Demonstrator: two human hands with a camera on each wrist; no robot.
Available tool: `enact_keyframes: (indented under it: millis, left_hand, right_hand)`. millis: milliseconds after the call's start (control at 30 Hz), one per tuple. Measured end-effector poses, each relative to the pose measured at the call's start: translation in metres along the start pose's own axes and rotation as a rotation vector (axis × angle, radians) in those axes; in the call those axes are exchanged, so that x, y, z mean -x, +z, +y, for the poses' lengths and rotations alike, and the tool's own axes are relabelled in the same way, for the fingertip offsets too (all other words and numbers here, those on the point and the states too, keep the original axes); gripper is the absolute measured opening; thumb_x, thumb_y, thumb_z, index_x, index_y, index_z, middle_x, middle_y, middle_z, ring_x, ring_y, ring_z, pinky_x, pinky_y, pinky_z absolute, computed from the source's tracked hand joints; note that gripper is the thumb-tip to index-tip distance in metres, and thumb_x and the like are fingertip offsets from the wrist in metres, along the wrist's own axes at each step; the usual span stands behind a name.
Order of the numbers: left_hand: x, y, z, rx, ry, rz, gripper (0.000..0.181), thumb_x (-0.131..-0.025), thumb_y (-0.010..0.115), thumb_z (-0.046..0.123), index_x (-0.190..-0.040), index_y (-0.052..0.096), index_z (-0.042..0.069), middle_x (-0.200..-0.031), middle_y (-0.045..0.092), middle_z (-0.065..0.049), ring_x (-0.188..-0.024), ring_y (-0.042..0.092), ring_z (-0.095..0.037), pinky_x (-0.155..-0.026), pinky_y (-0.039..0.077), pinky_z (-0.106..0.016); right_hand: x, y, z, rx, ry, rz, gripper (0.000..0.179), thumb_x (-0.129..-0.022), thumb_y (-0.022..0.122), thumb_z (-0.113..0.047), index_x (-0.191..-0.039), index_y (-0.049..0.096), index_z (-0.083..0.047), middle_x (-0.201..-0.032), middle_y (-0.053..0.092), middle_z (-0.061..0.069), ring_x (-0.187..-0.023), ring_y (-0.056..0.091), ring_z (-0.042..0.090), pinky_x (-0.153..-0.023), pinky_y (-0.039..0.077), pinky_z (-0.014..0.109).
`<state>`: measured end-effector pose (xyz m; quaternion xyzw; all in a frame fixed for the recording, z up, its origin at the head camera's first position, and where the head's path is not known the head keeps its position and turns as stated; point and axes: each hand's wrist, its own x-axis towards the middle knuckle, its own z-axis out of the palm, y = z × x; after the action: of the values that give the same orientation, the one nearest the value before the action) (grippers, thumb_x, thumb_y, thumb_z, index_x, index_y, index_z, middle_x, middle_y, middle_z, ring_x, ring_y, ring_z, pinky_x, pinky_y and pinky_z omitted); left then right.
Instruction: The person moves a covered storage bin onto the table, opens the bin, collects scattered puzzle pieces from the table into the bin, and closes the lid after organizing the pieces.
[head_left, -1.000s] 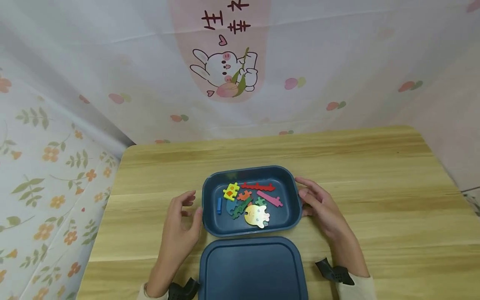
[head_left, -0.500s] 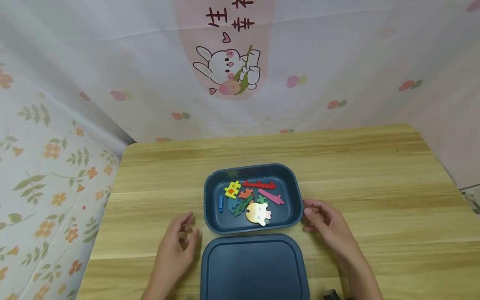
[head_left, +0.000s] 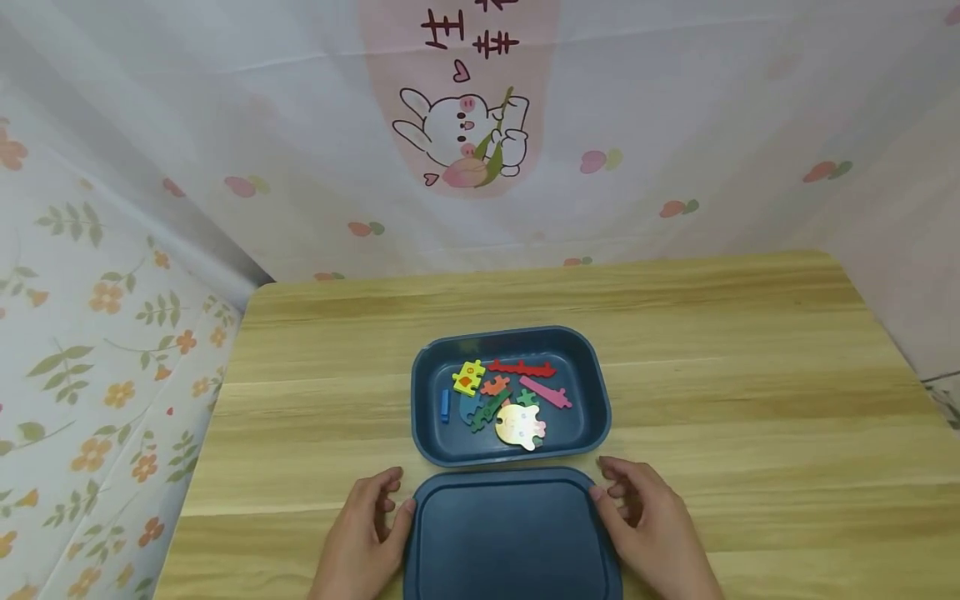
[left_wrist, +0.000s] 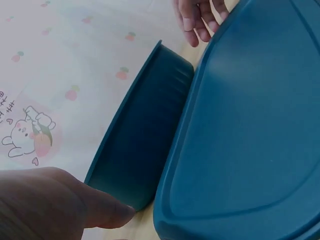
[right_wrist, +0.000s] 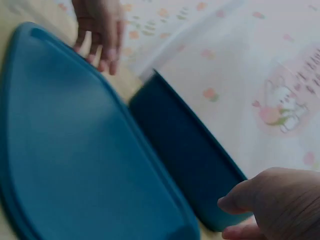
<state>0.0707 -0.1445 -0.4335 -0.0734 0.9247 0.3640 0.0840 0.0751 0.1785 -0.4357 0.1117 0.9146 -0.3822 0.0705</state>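
In the head view, a dark blue lid [head_left: 513, 533] lies flat in front of a dark blue box [head_left: 577, 432]. My left hand [head_left: 366, 529] is beside the lid's left edge, fingers loosely bent and the thumb right at the rim. On the opposite side, my right hand [head_left: 651, 529] has its thumb over the lid's right corner, fingers relaxed. Inside the box lie puzzle pieces: yellow [head_left: 468, 378], red [head_left: 522, 369], pink [head_left: 545, 392], dark green [head_left: 491, 410], blue [head_left: 445, 406], orange [head_left: 495, 386] and a pale animal-face piece [head_left: 519, 426].
Both stand on a wood-grain table [head_left: 750, 400]. A white printed cloth [head_left: 637, 125] with a rabbit drawing hangs behind it, and a floral cloth [head_left: 97, 375] borders the left. The box wall [left_wrist: 142, 125] rises close behind the lid in the left wrist view.
Both hands have moved from the sides of the box toward me, down to the lid's two sides. The box, pieces and lid keep their places.
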Motion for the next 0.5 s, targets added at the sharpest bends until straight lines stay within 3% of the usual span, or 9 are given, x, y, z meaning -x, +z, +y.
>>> enact_keyframes:
  millis: [233, 400, 500]
  left_hand:
    - [0.001, -0.002, -0.002, -0.017, -0.048, -0.043, 0.032, -0.093, 0.072, 0.019, -0.124, 0.069, 0.012, -0.100, 0.064, 0.002, -0.076, 0.051, -0.002, -0.062, 0.042, -0.017]
    - [0.005, -0.001, -0.005, -0.012, -0.051, -0.066, 0.030, -0.094, 0.070, 0.020, -0.121, 0.069, 0.010, -0.093, 0.064, 0.006, -0.070, 0.049, 0.004, -0.059, 0.043, -0.016]
    - [0.012, 0.001, -0.007, 0.004, -0.019, -0.062, 0.029, -0.092, 0.071, 0.018, -0.119, 0.070, 0.008, -0.092, 0.064, 0.005, -0.069, 0.048, 0.006, -0.058, 0.043, -0.016]
  right_hand:
    - [0.009, 0.007, -0.003, 0.099, -0.008, -0.010, 0.034, -0.088, 0.077, -0.019, -0.120, 0.071, -0.008, -0.093, 0.061, -0.001, -0.073, 0.050, 0.006, -0.059, 0.044, 0.017]
    - [0.014, 0.007, -0.002, 0.189, 0.064, -0.070, 0.039, -0.091, 0.073, -0.026, -0.126, 0.070, -0.007, -0.095, 0.061, 0.000, -0.074, 0.049, 0.008, -0.060, 0.040, 0.019]
    - [0.022, 0.006, 0.001, 0.239, 0.126, -0.092, 0.043, -0.092, 0.071, -0.030, -0.128, 0.068, -0.006, -0.098, 0.061, 0.003, -0.075, 0.048, 0.011, -0.059, 0.037, 0.021]
